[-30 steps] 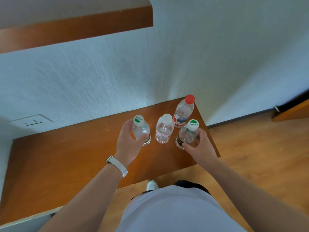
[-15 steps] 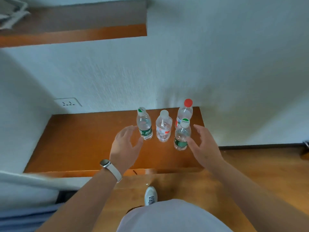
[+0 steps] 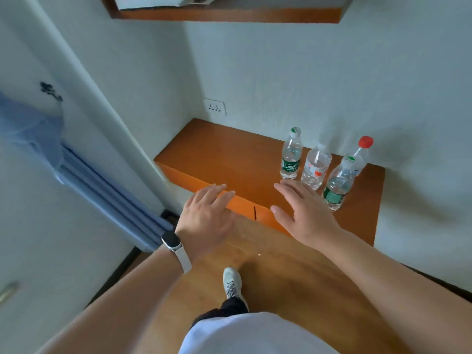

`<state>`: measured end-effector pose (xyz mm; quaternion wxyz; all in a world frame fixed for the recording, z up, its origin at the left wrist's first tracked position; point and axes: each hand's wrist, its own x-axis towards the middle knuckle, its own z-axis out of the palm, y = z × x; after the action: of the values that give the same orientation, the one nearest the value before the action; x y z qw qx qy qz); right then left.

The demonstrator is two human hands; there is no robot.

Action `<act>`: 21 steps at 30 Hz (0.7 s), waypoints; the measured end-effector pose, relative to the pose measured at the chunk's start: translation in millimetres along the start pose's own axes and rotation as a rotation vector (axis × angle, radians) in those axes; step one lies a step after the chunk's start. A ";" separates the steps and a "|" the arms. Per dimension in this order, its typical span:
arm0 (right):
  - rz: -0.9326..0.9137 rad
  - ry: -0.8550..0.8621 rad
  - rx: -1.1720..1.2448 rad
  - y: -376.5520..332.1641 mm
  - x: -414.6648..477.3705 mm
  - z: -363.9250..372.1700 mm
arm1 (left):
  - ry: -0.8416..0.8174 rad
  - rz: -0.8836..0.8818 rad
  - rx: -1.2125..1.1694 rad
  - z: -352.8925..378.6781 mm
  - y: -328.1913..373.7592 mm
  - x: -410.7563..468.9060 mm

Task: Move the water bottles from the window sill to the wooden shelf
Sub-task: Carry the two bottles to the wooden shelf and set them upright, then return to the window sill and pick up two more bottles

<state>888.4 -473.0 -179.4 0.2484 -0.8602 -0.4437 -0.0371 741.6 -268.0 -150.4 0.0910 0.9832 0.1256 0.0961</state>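
Several clear water bottles stand upright in a cluster on the right part of the wooden shelf [image 3: 217, 154]: a green-labelled bottle [image 3: 290, 154] at the left, a white-capped bottle [image 3: 315, 167] beside it, a red-capped bottle [image 3: 361, 155] at the back, and another green-labelled bottle [image 3: 338, 185] nearest me. My left hand [image 3: 207, 215], with a watch on its wrist, hovers open over the shelf's front edge. My right hand [image 3: 304, 213] is open too, just left of the nearest bottle and below the others, touching none.
A wall socket [image 3: 214, 107] sits above the shelf's back left corner. A second wooden shelf [image 3: 229, 15] hangs overhead. Blue curtain fabric [image 3: 102, 185] hangs at the left beside a white wall corner. My shoe [image 3: 232, 283] stands on the wooden floor below.
Both hands let go of the bottles they held and drew back toward me, open. The view swung left, so the bottles now lie to the right.
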 end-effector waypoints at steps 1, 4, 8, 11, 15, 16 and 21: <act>-0.058 -0.023 -0.004 -14.1 3.7 4.5 | 0.017 -0.020 0.024 -6.7 -9.4 -15.8; -0.223 -0.087 0.007 -61.5 13.7 20.6 | 0.042 -0.138 0.055 -25.3 -40.6 -63.6; -0.399 -0.137 0.019 -127.1 22.4 43.8 | 0.112 -0.259 0.086 -41.6 -83.2 -121.7; -0.524 -0.171 0.013 -184.7 31.0 68.0 | 0.157 -0.346 0.081 -54.2 -122.8 -168.1; -0.670 -0.210 0.012 -282.0 41.5 109.3 | 0.228 -0.451 0.089 -77.3 -184.5 -242.8; -0.704 -0.221 0.013 -310.3 43.3 120.6 | 0.250 -0.476 0.097 -84.5 -202.0 -263.6; -0.897 -0.253 0.038 -458.6 45.7 183.6 | 0.335 -0.655 0.181 -125.0 -289.2 -378.5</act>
<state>528.7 -133.1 -146.0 0.1675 -0.5765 -0.7992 -0.0276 289.2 -73.5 -151.4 0.0078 0.8656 0.4546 0.2097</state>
